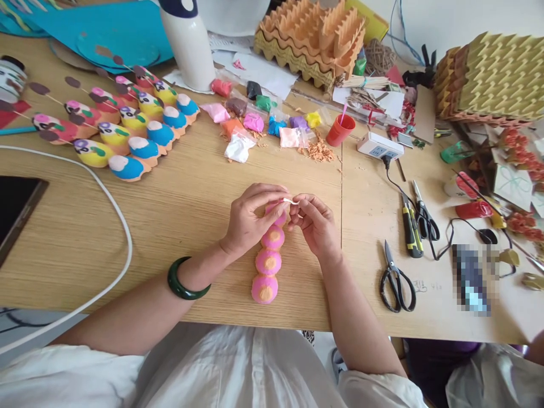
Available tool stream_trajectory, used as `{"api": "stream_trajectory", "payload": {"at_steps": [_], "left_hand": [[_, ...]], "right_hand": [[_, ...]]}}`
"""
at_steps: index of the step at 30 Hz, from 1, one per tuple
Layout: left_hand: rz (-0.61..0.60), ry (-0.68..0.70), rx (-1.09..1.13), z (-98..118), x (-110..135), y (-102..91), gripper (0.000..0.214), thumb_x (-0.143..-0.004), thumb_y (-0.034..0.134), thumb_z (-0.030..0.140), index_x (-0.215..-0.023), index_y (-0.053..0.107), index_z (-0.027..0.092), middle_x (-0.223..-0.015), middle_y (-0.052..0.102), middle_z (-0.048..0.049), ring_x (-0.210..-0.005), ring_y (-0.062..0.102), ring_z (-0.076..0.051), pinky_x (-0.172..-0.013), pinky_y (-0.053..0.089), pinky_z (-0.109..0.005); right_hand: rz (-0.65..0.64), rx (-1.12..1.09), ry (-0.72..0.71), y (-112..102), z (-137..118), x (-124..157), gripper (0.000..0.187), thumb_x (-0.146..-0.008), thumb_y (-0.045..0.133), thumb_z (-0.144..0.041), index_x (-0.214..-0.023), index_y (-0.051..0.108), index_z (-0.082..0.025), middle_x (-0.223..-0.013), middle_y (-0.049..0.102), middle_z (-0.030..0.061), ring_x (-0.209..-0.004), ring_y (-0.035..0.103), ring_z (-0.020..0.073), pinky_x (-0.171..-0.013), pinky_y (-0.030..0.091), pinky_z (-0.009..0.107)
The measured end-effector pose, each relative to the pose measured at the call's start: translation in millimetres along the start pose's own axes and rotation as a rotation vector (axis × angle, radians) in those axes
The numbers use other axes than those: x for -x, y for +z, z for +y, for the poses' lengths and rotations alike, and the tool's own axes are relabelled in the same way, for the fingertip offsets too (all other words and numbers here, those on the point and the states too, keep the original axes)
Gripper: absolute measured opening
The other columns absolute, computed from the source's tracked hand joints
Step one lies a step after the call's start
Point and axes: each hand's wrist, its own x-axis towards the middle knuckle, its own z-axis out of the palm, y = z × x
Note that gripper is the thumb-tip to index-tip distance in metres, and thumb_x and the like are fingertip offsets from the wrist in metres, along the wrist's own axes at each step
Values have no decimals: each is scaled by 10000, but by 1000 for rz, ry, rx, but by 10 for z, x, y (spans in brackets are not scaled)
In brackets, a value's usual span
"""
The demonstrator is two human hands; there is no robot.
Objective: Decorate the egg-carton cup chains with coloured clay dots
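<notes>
A pink caterpillar made of egg-carton cups (267,263), each with an orange spot, lies on the wooden table (178,226) in front of me. My left hand (250,218) is closed over its far end, fingers pinched. My right hand (312,221) is pinched too. Between both hands stretches a small white strip of clay (291,200). A green bangle (185,280) sits on my left wrist.
Painted carton figures (127,130) lie at the far left. Bags of coloured clay (255,122), a red cup (340,130) and a white bottle (189,42) stand behind. Black scissors (397,280), pliers (411,226) and a power strip (380,145) lie right. A white cable (114,198) curves left.
</notes>
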Motion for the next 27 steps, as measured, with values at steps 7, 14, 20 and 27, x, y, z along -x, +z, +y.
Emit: {"api": "stream_trajectory", "payload": {"at_steps": [7, 14, 20, 27], "left_hand": [[-28, 63, -35, -31, 21, 21, 181, -1042, 735, 239, -1183, 848, 256, -1194, 853, -44, -1146, 796, -190, -1033, 650, -341], [-45, 94, -52, -8, 26, 27, 209, -1060, 703, 271, -1207, 842, 220, -1223, 848, -78, -1171, 790, -210, -1043, 640, -355], [-9, 114, -74, -49, 13, 41, 162, -1066, 730, 317, -1139, 842, 225, -1165, 860, -53, -1115, 798, -187, -1007, 639, -325], [-13, 68, -82, -7, -12, 19, 44, -985, 783, 208, -945, 782, 225, -1073, 854, -25, -1083, 795, -188, -991, 632, -325]], "right_hand": [[-14, 5, -43, 2, 34, -10, 327, -802, 945, -494, -891, 770, -232, -746, 702, -33, -634, 613, 101, -548, 572, 223], [-21, 29, -96, 18, 30, -12, 286, -823, 931, -484, -925, 794, -255, -742, 715, -39, -630, 623, 109, -581, 584, 244], [-40, 64, -96, 11, 35, -4, 271, -844, 926, -493, -930, 817, -260, -714, 692, -38, -651, 628, 117, -599, 596, 251], [-50, 151, -158, -6, 74, 4, 288, -864, 920, -498, -983, 830, -252, -744, 725, -32, -677, 665, 126, -639, 647, 285]]}}
